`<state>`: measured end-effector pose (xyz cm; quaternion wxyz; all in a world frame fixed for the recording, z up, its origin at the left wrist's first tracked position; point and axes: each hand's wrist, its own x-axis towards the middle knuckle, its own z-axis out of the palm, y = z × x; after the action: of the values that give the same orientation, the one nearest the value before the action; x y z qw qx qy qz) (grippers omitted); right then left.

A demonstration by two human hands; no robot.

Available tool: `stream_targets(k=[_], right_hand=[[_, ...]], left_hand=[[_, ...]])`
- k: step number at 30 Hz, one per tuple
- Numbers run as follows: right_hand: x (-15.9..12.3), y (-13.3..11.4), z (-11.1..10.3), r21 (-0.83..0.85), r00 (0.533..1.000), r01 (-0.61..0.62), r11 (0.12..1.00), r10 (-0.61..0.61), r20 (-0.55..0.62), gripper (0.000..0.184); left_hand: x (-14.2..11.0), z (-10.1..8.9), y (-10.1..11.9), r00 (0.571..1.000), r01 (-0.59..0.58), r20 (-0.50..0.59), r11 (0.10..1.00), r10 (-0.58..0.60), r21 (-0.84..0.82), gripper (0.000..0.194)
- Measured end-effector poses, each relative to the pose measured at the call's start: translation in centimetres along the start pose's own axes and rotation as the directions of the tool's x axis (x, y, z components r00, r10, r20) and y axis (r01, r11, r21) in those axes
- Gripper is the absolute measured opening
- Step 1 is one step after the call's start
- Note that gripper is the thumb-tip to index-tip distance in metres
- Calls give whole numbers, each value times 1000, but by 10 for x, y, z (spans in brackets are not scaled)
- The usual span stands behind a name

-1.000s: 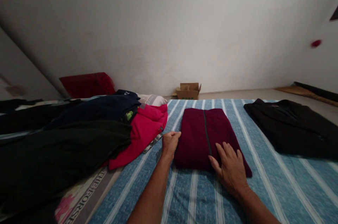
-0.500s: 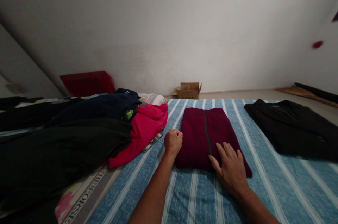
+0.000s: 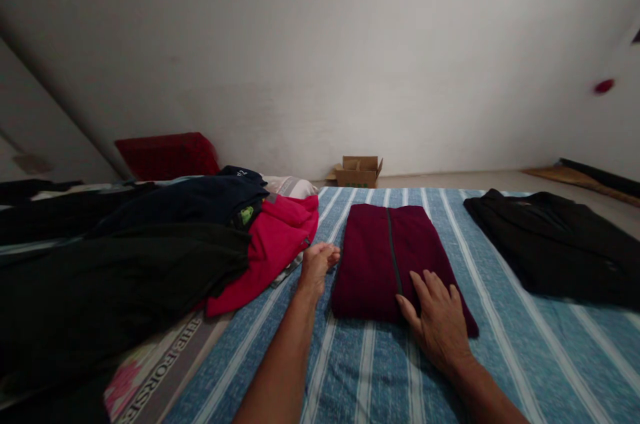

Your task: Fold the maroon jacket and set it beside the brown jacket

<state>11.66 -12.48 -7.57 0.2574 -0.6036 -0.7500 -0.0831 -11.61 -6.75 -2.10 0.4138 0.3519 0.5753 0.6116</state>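
A maroon zip-front jacket (image 3: 367, 257), folded into a neat rectangle, lies on the blue striped bedsheet (image 3: 260, 351). Its dark zipper runs lengthwise down the upper face. My right hand (image 3: 437, 314) rests flat on the lower right part of the jacket, fingers spread and thumb near the zipper. Just off the jacket's left edge is my left hand (image 3: 319, 265), turned on its side with loosely bent fingers and nothing visible in them. It is between the maroon jacket and a bright pink garment (image 3: 273, 244).
Dark garments (image 3: 130, 271) are heaped over the left side of the bed. On the right lies a folded black garment (image 3: 555, 247). Beyond the bed's far edge, a cardboard box (image 3: 356, 174) stands by the wall, with a red box-like object (image 3: 167, 156) farther left.
My left hand has shifted slightly left, away from the jacket's edge, and its closed fingers have loosened. My right hand stays on the jacket.
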Motion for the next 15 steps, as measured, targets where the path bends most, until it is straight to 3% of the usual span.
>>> stream_targets(k=[4,8,12,15], right_hand=[[0,0,1,-5,1000,5,1000,-5,-14,57],[0,1,2,-2,1000,6,1000,-6,-27,57],[1,0,2,5,1000,7,1000,-7,-28,56],[3,-1,0,9,1000,3,1000,-3,-21,54]], left_hand=[[-2,-3,2,997,69,53,984,-61,-161,16],[-5,-2,9,994,61,108,963,-34,-261,13],[-9,0,31,988,51,155,928,7,-370,8],[-9,-5,52,994,32,108,878,22,-477,7]])
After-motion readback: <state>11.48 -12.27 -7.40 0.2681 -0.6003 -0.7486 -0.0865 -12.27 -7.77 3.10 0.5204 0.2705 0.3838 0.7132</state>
